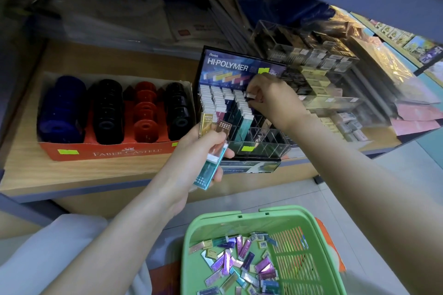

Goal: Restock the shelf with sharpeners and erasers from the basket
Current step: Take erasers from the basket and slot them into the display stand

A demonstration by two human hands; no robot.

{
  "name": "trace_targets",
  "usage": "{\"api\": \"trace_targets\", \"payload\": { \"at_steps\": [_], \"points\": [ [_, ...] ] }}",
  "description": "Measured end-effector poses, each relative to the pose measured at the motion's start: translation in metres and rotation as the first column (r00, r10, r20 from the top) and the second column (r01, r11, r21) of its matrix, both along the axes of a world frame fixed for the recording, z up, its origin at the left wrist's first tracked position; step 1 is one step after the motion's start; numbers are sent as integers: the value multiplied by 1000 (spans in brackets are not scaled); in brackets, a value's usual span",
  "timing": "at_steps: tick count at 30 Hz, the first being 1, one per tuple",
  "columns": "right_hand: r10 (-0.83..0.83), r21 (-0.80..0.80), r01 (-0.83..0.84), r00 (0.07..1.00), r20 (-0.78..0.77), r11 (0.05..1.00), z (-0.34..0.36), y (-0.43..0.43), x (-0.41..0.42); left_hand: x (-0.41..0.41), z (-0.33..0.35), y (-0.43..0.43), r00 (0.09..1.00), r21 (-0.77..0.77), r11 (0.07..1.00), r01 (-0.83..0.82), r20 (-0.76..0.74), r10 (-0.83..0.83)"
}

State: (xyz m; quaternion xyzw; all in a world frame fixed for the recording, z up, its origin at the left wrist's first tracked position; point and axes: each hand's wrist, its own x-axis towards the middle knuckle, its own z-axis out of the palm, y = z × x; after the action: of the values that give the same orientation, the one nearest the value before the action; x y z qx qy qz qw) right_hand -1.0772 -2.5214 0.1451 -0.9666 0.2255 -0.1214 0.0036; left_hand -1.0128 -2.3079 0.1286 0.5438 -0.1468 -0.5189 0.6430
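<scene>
1. Display box point(227, 67): black card header printed "Pentel HI·POLYMER". Clear, glossy plastic dividers form slanted cells, and rows of white-ended erasers fill the rear ones. It stands on the wood-grain shelf point(96, 175).
2. My right hand point(271, 100): above the box's rear right cells, thumb and fingertips pinching one slim eraser point(251, 96) by its white end.
3. My left hand point(201, 149): at the box's front left corner, fingers curled round a bundle of erasers point(207, 172) in shiny gold, copper and teal sleeves with small square-dot patterns.
4. Sharpener carton point(107, 152): just left of the box, red cardboard lettered "FABER-CASTELL", with a yellow-green sticker. It carries four rows of round, ribbed sharpeners point(107, 112): blue, black, red, black.
5. Basket point(215, 219): below and in front of the box, green perforated plastic. Loose erasers point(239, 263) in metallic purple, teal and silver sleeves lie scattered on its floor, some showing barcodes.
6. Clear organiser point(311, 55): just right of the box, transparent hard-walled compartments holding small boxed goods. Their print is too blurred to read.
</scene>
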Motion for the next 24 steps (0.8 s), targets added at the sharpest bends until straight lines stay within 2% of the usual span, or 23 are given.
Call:
{"api": "trace_targets", "payload": {
  "at_steps": [6,8,11,13,15,18,21,22,24],
  "points": [
    [3,-107,-1,1000,19,994,-4,4,-6,1,1,4,999,-23,1000,2,-33,-3],
    [10,-90,-3,997,80,996,-2,10,-12,0,1,6,1000,-29,1000,1,-11,-1],
    [-44,141,4,960,276,990,12,40,-22,1,0,8,999,-22,1000,-1,52,3],
    [-94,328,1,959,268,945,21,66,-28,1,-2,8,996,-19,1000,3,93,-1],
    [-97,521,-8,980,175,853,26,88,-34,0,-3,8,992,-21,999,24,128,-21],
    [-118,778,-16,986,115,628,24,102,-42,-4,-3,9,985,-20,998,64,163,-60],
    [-275,916,-53,946,174,397,24,106,-48,-7,-1,11,984,-26,998,59,169,-54],
    [-327,936,-80,924,198,342,24,107,-50,-7,-1,11,986,-26,998,51,163,-46],
    [-395,948,-131,886,243,290,25,109,-57,-7,-1,11,991,-28,999,29,131,-25]
  ]
}}
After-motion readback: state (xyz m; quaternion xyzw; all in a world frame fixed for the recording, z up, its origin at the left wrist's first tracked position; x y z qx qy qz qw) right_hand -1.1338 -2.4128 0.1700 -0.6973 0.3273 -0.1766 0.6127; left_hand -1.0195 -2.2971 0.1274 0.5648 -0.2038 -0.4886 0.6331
